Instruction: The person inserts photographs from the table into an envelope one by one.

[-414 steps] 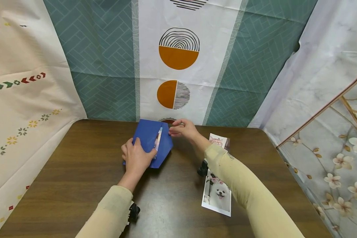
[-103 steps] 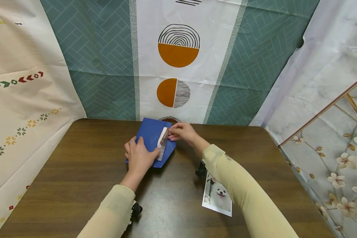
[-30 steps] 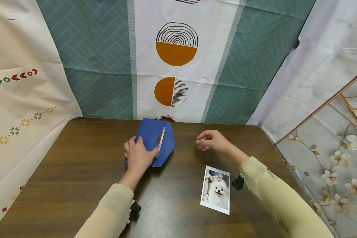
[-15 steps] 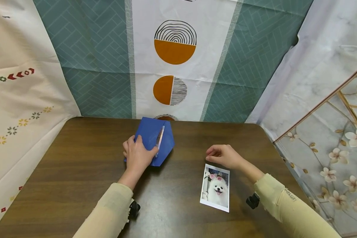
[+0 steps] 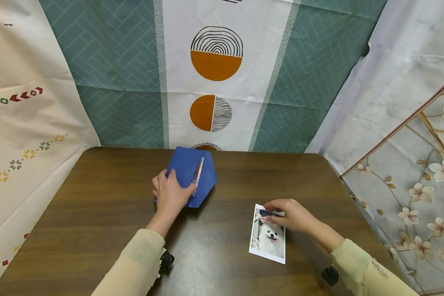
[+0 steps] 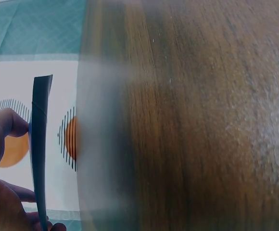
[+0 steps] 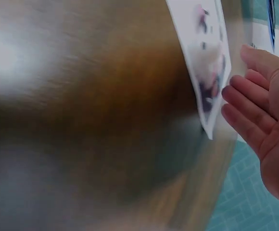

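A blue envelope (image 5: pixel 183 164) is at the back of the table, its pointed flap opened out to the right. My left hand (image 5: pixel 171 195) grips it from the left, thumb by the opening, where the pale edge of a photo (image 5: pixel 198 174) shows. In the left wrist view the envelope (image 6: pixel 39 144) appears nearly edge-on between that hand's fingers. A white-bordered photo of a fluffy white dog (image 5: pixel 271 242) lies on the right. My right hand (image 5: pixel 297 216) hovers over its top edge, fingers gently bent; the right wrist view shows the fingertips close to the photo (image 7: pixel 208 62).
The brown wooden table (image 5: pixel 107 230) has rounded back corners. Patterned cloths hang behind it and at both sides, with a green and white curtain (image 5: pixel 129 111) at the back. A small black device (image 5: pixel 166 262) is on the left wrist, another (image 5: pixel 330 275) on the right.
Another photo, earlier beyond the dog photo, was pushed into the envelope by the right hand. That hand has since moved right and down over the dog photo. The left hand keeps its grip.
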Demonstrator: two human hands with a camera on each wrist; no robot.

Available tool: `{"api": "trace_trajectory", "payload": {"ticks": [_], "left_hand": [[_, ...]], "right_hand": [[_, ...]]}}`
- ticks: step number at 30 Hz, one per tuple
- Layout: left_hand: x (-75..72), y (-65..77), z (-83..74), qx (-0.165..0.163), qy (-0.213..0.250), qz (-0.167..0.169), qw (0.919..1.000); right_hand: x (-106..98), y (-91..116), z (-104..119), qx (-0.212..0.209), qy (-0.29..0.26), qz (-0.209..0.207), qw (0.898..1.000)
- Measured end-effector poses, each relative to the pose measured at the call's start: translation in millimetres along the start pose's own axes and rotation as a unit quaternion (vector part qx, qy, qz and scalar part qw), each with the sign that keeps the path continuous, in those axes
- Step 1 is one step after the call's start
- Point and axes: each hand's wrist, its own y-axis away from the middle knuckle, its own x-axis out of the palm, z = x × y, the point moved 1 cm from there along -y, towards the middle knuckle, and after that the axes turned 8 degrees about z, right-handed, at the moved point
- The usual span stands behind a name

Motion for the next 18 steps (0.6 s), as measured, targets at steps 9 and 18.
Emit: {"api": "trace_trajectory", "payload": {"ticks": [9, 18], "left_hand": [[1.8, 1.0, -1.8, 0.002, 0.001, 0.004, 1.0000], [1.6, 2.0, -1.5, 0.002, 0.000, 0.002, 1.0000]], "right_hand": [[14, 8, 4, -0.009, 0.044, -0.031, 0.998], [22, -9, 9, -0.043, 0.040, -0.036, 0.998]]}}
